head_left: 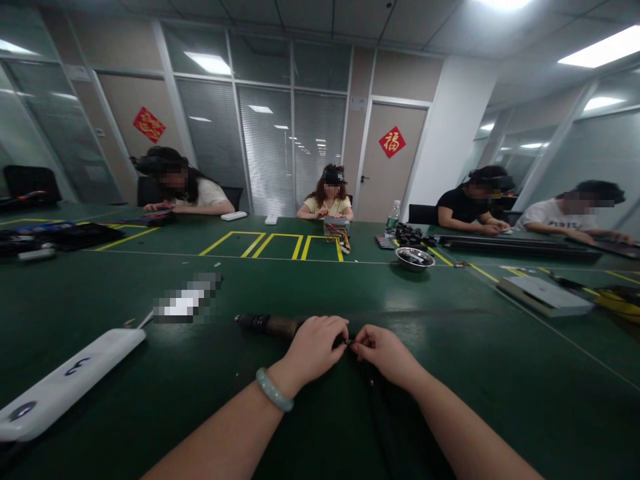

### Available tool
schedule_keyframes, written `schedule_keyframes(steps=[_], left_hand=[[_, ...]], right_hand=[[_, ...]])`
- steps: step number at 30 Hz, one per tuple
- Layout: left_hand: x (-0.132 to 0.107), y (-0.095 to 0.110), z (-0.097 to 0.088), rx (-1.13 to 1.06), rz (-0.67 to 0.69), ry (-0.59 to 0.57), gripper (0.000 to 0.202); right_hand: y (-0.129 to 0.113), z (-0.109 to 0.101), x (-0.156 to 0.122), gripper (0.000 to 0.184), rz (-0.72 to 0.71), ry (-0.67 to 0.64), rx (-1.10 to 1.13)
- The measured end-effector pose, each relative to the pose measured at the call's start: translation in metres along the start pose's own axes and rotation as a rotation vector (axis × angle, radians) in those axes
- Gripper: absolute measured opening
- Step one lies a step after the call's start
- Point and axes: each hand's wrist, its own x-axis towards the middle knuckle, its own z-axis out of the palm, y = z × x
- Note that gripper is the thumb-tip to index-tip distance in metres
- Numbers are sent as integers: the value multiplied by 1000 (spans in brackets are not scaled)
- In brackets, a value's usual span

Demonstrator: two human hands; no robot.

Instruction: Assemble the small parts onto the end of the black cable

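Observation:
My left hand [315,347] and my right hand [383,350] meet at the middle of the green table [450,373]. Both are closed in a pinch on a small dark part [349,342] between the fingertips. A dark rod-like piece [267,325] lies flat just left of my left hand, running under it. A dark flat item [395,427] lies on the table under my right forearm. I wear a pale green bangle [274,389] on the left wrist.
A long white device [65,383] lies at the near left. A metal bowl [415,258] with small dark parts stands mid-table. A grey flat box [545,295] lies at right. Several other people sit along the far and right sides.

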Motion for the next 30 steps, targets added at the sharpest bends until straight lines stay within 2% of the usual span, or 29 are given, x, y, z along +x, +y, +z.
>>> schedule_keyframes(steps=[8, 16, 30], left_hand=[[0, -1, 1, -16, -16, 23, 12], [0, 0, 0, 15, -11, -16, 12], [0, 0, 2, 12, 2, -5, 13]], right_hand=[[0, 1, 1, 13, 3, -19, -27], [1, 2, 2, 12, 8, -15, -41], [-1, 1, 0, 10, 5, -15, -26]])
